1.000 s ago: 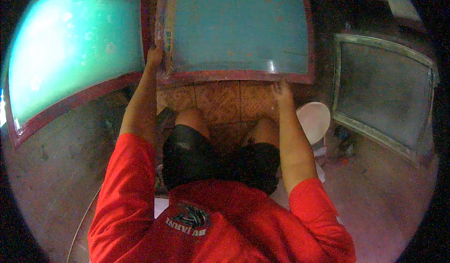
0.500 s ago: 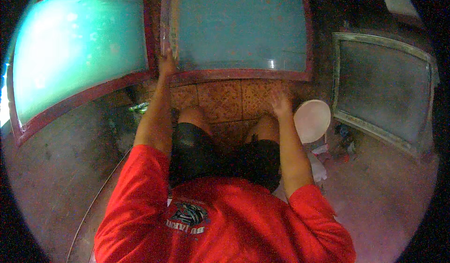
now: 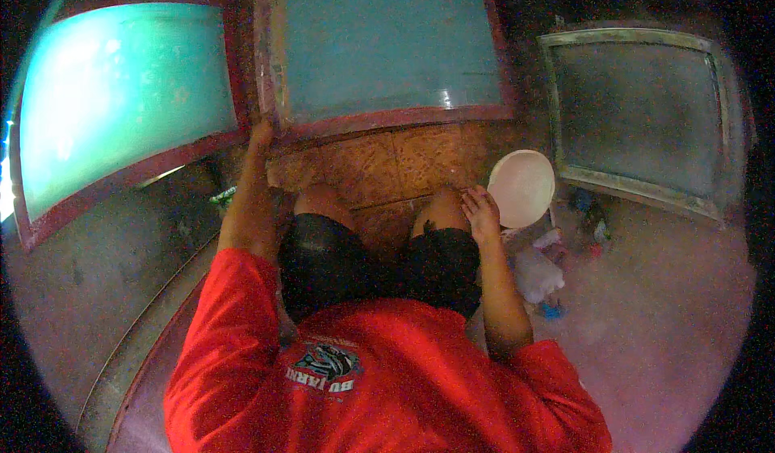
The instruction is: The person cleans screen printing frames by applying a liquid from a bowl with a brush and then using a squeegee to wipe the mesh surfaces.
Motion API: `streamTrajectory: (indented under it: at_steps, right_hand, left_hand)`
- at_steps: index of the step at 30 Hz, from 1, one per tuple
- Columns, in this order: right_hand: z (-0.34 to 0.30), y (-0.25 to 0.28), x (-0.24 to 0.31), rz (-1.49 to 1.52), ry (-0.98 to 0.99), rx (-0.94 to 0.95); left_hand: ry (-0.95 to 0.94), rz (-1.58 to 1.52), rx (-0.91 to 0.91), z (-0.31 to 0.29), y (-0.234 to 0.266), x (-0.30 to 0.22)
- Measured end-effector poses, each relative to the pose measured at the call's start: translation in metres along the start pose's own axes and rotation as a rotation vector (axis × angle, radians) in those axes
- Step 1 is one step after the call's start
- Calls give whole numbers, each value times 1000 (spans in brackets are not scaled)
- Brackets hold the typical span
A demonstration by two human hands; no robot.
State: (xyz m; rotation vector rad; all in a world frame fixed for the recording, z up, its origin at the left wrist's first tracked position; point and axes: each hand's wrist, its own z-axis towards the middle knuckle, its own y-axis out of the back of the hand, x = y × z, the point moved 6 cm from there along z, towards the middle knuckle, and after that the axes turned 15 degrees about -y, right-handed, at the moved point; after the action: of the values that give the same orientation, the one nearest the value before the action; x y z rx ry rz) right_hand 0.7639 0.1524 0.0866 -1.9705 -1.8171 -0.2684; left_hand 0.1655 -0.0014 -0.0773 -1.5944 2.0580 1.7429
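A framed screen [image 3: 387,53] with a teal sheet and a dark red border stands in front of me. My left hand [image 3: 261,134] is at its lower left corner, fingers closed around the border and partly hidden in the dim light. My right hand [image 3: 482,213] hovers by my right knee, fingers apart and holding nothing. Just beyond it is a round white bucket or lid [image 3: 522,189], seen as a pale disc.
A second teal framed screen [image 3: 129,98], brightly lit, leans at the left. To the right stands a grey screen in a pale, worn frame [image 3: 638,182]. Brown patterned tiles [image 3: 432,158] lie below the middle screen. A whitish plastic bag [image 3: 537,275] and scraps lie on the floor.
My right hand has drawn back toward my knee. The left hand has slid down slightly along the screen's left border. The whole view has shifted a little to the right.
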Motion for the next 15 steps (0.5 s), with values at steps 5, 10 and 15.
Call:
streamTrajectory:
  at_steps: [5, 10, 15]
  right_hand:
    - [-31, 112, -31, -432, 172, -389]
    - [-33, 213, -106, -552, -28, -545]
    - [-44, 270, -158, -524, -142, -595]
  left_hand:
    - [53, -360, -472, -49, 22, -90]
    - [-140, -112, -457, -169, -43, -82]
    - [21, -377, -360, -283, -39, -143]
